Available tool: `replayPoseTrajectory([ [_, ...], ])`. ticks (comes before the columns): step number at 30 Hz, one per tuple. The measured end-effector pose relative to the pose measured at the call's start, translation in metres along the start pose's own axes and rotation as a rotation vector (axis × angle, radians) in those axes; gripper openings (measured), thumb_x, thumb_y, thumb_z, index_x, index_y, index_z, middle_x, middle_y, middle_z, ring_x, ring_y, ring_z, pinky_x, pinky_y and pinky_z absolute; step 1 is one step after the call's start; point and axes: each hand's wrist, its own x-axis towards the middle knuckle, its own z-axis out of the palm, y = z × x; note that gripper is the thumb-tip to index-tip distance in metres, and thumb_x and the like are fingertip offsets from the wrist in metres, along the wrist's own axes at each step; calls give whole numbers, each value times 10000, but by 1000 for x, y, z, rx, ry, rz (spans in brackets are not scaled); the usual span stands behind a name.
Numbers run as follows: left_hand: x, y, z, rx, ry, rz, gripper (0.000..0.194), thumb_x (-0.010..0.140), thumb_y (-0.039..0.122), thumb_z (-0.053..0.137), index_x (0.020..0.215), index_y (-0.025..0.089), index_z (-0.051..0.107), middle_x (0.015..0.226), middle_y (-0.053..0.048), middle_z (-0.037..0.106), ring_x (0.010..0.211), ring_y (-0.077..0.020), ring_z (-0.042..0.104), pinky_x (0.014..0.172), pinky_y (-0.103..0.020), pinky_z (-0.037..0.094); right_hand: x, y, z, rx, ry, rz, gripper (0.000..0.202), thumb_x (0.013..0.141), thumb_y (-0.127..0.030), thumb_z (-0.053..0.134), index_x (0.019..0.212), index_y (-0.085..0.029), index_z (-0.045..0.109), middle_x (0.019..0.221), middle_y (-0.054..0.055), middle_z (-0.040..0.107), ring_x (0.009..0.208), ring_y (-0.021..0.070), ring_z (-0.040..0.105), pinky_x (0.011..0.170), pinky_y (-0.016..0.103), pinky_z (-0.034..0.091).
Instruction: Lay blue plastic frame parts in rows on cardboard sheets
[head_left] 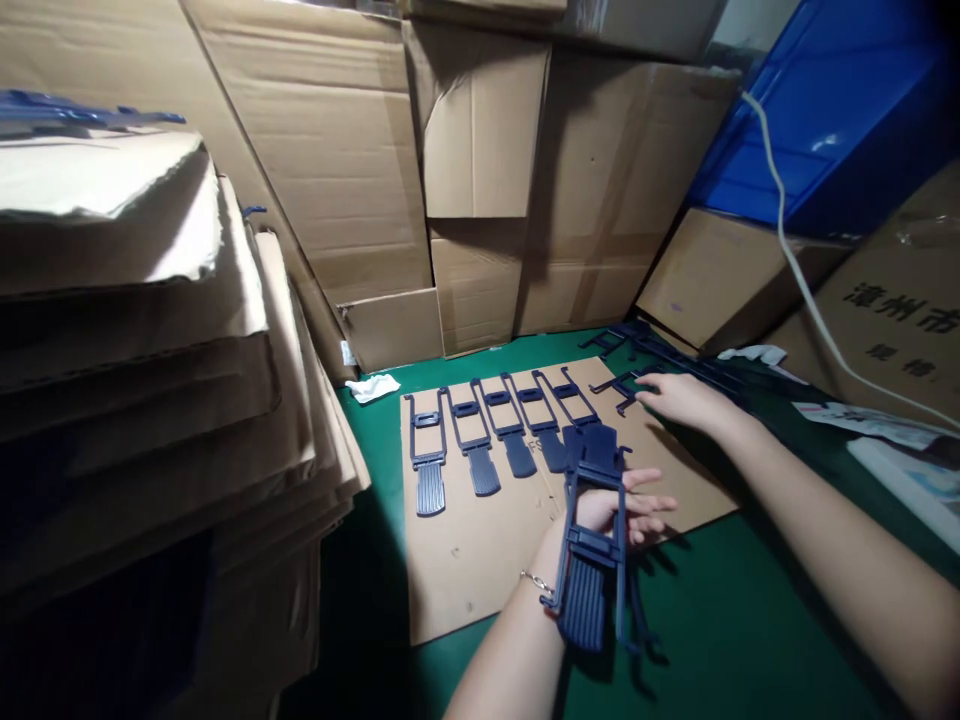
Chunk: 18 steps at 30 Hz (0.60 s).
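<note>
My left hand (651,508) is palm-up with its fingers spread, bearing a small bunch of dark blue plastic frames with ribbed flaps (583,610) that lie across the palm and wrist. The thumb is hidden behind them. At the far right of a cardboard sheet (480,560), my right hand (679,400) closes its fingertips on the edge of another dark blue frame (621,388). Several like frames (428,440) lie in a row on the sheet, ribbed flaps toward me.
A tall stack of cardboard sheets (292,370) rises at the left. Cardboard boxes (315,150) wall off the back. More dark frames (652,345) lie at the back right, below a blue bin (817,130). A white cable (784,220) hangs there. White scraps (373,388) lie on the green table (367,560).
</note>
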Motion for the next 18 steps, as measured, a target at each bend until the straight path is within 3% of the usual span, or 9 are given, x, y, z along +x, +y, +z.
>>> replayPoseTrajectory([
  [3,7,-2,-4,62,8,-70,580,568,55,641,1129,159,538,836,-58,640,443,-68,523,375,-147,328,55,8,11,-224,22,59,474,819,-142,353,1271,-218,475,1216,154,473,1080,306,479,808,398,422],
  [5,12,-5,-6,137,-21,-131,597,557,75,675,1134,153,545,789,-53,640,393,-63,488,338,-151,328,79,10,25,-349,4,-10,485,807,-71,315,1216,-229,524,1189,161,471,1088,327,456,770,412,419],
  [9,18,-13,-11,281,-98,-238,648,550,146,708,1173,161,531,732,-36,630,371,-76,488,289,-148,343,101,17,41,-410,-51,-180,372,798,-26,299,954,-125,622,1021,169,548,977,284,519,763,364,397],
  [11,20,-13,-12,302,-164,-289,685,532,165,732,1184,184,521,731,-24,627,382,-84,505,285,-146,354,107,25,38,-332,-18,-198,330,821,-73,315,1014,-118,579,999,169,564,892,248,551,730,322,394],
  [13,22,-11,-11,288,-229,-320,681,510,177,760,1152,213,536,742,-12,626,397,-87,516,307,-156,379,116,32,29,-214,98,-142,373,863,-155,280,1182,-112,468,1013,194,565,851,243,558,694,312,390],
  [15,27,-9,-9,277,-251,-380,623,469,193,794,1052,245,579,742,-2,625,410,-97,522,326,-175,389,131,37,18,-47,261,19,438,883,-236,241,1279,-93,361,1032,223,558,866,255,553,688,316,389],
  [17,33,-10,-7,286,-263,-474,553,390,230,829,897,273,612,719,-1,621,410,-122,521,329,-208,386,151,38,12,96,345,162,474,860,-290,296,1253,-47,401,1034,255,551,898,279,546,690,323,393],
  [18,35,-12,-6,325,-266,-449,506,370,277,835,829,278,620,702,-8,617,407,-138,520,326,-227,383,163,36,11,148,345,197,479,833,-305,350,1200,-19,459,1021,273,551,903,294,545,686,330,397],
])
